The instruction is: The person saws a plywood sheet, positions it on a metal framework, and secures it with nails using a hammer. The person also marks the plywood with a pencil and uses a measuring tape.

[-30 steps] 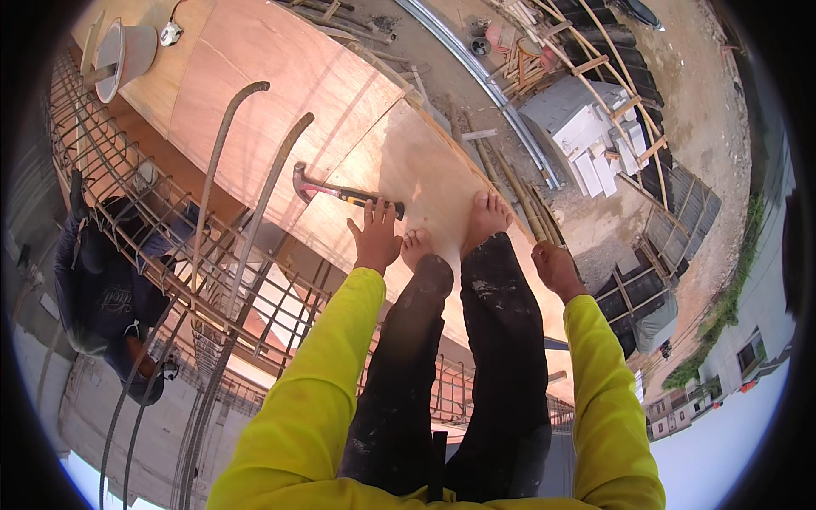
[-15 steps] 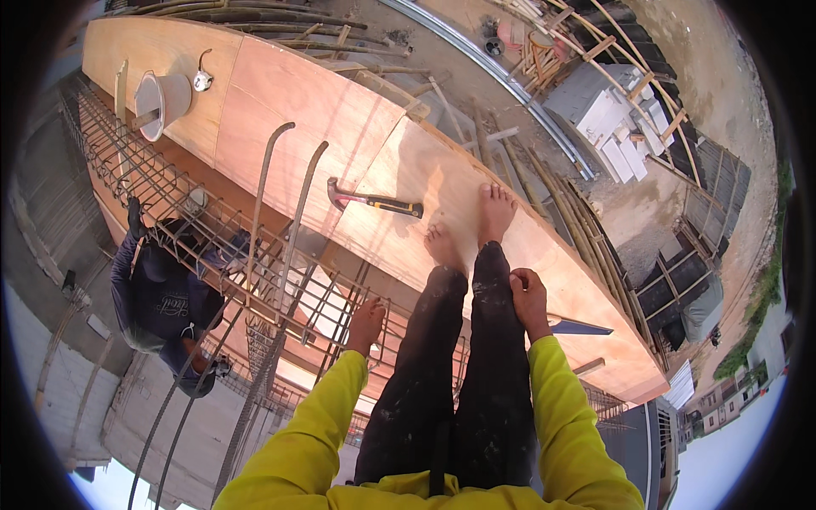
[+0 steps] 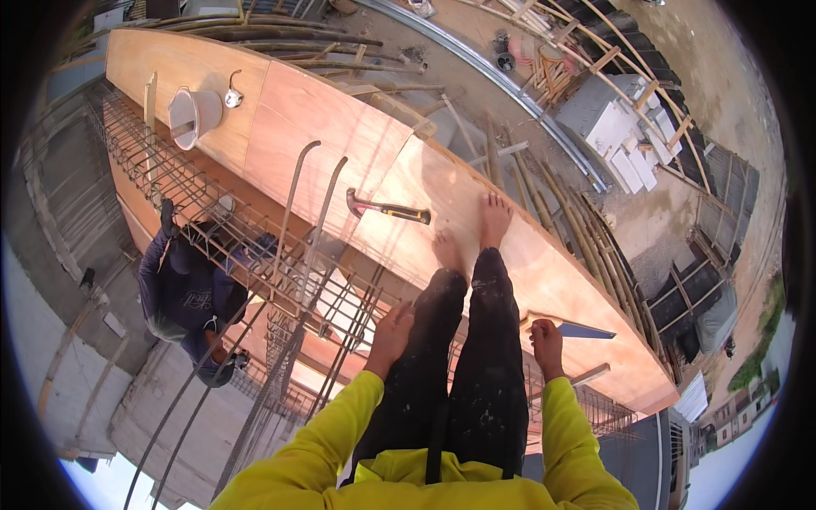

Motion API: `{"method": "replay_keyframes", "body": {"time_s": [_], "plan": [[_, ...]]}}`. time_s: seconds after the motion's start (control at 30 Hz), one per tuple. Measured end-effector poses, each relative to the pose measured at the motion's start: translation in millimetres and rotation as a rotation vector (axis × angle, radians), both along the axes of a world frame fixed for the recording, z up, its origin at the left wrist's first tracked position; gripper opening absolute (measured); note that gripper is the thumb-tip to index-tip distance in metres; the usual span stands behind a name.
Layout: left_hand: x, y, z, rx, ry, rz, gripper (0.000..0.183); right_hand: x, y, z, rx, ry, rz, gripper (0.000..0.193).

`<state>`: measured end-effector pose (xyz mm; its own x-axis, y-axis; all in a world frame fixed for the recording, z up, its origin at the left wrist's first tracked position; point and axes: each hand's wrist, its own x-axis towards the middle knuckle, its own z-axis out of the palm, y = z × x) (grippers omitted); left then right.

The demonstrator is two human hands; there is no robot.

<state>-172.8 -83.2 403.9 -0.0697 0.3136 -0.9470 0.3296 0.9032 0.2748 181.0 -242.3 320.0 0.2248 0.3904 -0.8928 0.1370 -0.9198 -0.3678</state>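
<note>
My left hand (image 3: 392, 337) is beside my left leg, its fingers loosely extended and holding nothing. Below it in the picture, bare steel bars of a rebar cage (image 3: 361, 297) show past the wrist. My right hand (image 3: 546, 342) is beside my right leg with curled fingers and nothing visible in them. Just beyond it, a handsaw (image 3: 586, 331) with a blue blade lies on the plywood (image 3: 314, 110); its wooden handle shows above my fingers. Near my bare feet rests a claw hammer (image 3: 391, 210) with a black and yellow grip.
Toward the far left stand a bucket (image 3: 197, 115) and a small white object with a hooked strap (image 3: 233, 97). Two bent rebars (image 3: 293, 200) rise beside the board. A person in dark clothes (image 3: 191, 289) works at the cage. Bamboo poles (image 3: 586, 225) line the right edge.
My left hand has moved right, to beside my left leg. The right hand has shifted slightly right and down, uncovering the saw's handle. The view has shifted a little.
</note>
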Motion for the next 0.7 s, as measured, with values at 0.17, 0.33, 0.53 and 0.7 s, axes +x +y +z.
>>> {"method": "replay_keyframes", "body": {"time_s": [0.17, 0.33, 0.53, 0.7], "plan": [[13, 0, 29, 0.119, 0.098, -0.219, 0.045, 1, -14, 19, -0.09, 0.046, -0.027, 0.017], [11, -8, 47, 0.269, 0.047, -0.561, 0.049, -22, -18, 43, -0.006, 0.036, -0.062, 0.02], [-16, -33, 74, 0.272, 0.085, -0.604, 0.049, -52, -44, 66, -0.064, -0.011, -0.015, 0.024], [-48, -47, 97, 0.282, 0.178, -0.424, 0.048, -56, -55, 91, -0.03, -0.013, 0.002, 0.025]]}}
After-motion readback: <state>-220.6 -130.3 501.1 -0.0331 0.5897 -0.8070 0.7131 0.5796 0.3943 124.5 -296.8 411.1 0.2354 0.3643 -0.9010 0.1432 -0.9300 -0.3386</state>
